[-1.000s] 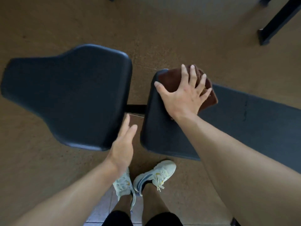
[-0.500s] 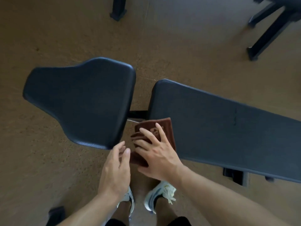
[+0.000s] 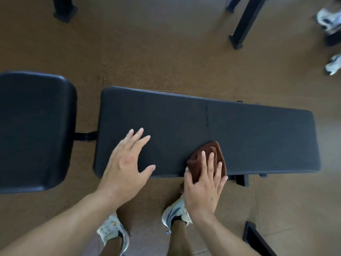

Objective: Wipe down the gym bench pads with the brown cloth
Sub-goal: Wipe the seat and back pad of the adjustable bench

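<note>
The long black back pad [image 3: 249, 137] of the gym bench lies across the middle of the view, with the black seat pad [image 3: 35, 130] to its left across a narrow gap. A folded brown cloth [image 3: 212, 154] sits on the near edge of the back pad. My right hand [image 3: 204, 185] presses flat on the cloth with straight fingers. My left hand [image 3: 127, 163] rests flat, fingers spread, on the left near part of the back pad.
Brown floor [image 3: 147, 43] surrounds the bench. Black frame legs [image 3: 243, 21] stand at the back right and another [image 3: 63, 8] at the back left. Another person's white shoes [image 3: 330, 17] show at the far right. My own shoes [image 3: 175, 213] are below the bench.
My right hand slid the cloth from the pad's left near corner rightward along its near edge. My left hand moved up from the gap onto the back pad. The view shifted right.
</note>
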